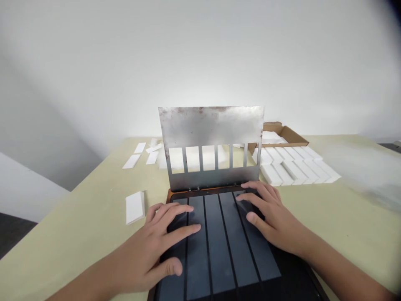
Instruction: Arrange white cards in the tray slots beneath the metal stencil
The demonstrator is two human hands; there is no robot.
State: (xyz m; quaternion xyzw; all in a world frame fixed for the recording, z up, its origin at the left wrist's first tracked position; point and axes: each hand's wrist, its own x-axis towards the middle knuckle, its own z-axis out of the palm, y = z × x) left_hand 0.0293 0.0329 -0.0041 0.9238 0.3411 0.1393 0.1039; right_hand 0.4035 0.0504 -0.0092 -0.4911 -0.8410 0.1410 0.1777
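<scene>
"Left hand (147, 246), what's it doing?"

"Lying open, palm down on the dark panel (219, 251), with the fingers spread and slightly bent. The thumb sits low, toward the panel's near left side. It isn't gripping anything."

"And the right hand (269, 217)?"

"Open too, with no grip. It's farther up the panel, near the far right corner, with the wrist angled inward and the fingers fanned and curved over the dark strips."

"What's that behind them?"

"A steel sheet (209, 125) stands upright at the panel's far edge. It has a row of six rectangular windows, rusty marks along the top and bolts along its foot."

"And all the white pieces?"

"Stacked blocks (294, 169) lie in neat rows on the table (62, 234), right of the sheet and just in front of a cardboard box (285, 136). A small white stack (134, 207) sits just left of the left hand, and loose white strips (134, 161) lie farther back."

"Is either hand touching those?"

"No, both are on the panel."
</scene>
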